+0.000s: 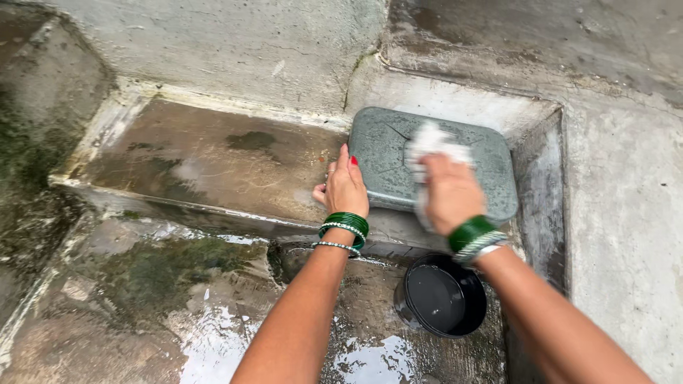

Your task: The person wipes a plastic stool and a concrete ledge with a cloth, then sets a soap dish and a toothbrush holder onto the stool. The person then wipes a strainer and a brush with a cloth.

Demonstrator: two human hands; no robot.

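Nearest, a round black bowl (441, 296) sits on the wet concrete floor (178, 313), just below the step. Above it, the right hand (451, 193) presses a soapy white cloth (432, 146), its grip closed on it, against a grey-green rectangular tray (384, 160) lying on the raised stone ledge (206, 160). The left hand (344, 186) clasps the tray's left edge. Behind rises a rough concrete wall (235, 43).
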